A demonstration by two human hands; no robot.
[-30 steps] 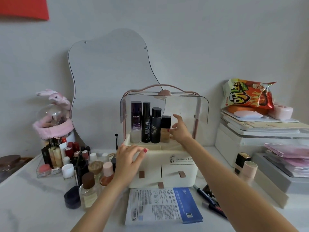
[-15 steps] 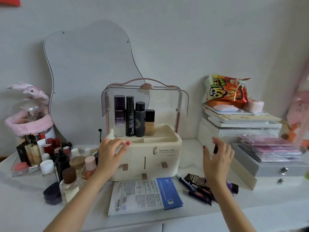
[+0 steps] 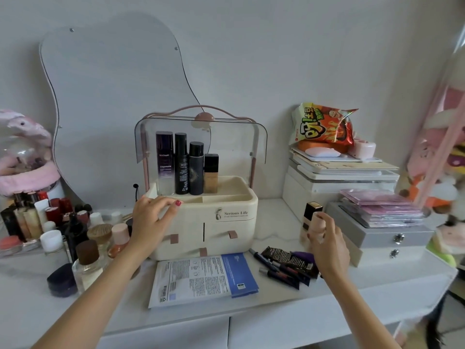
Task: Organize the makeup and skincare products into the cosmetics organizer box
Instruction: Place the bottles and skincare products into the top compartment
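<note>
We are looking across the white table, and the cream organizer box is sitting at its middle with the clear lid raised. Along the far left of its top tray, four bottles are standing in a row: the purple one, two black ones, and the square foundation at the right end. The right half of that tray is still lying free.

Now the change: a second ago our right hand was up inside the tray by the foundation, and since then it has swung out to the right of the box. It is now closing its grip round the peach bottle, fingers curling about the body, just beside the gold-capped bottle. The bottle is looking tilted, as if it is leaving the table, though we cannot be sure.

Our left hand is staying draped over the box's near left corner, fingers loosely bent, steadying and grasping nothing.

So one placement is looking finished, and the next item is being fetched for that free space.
</note>
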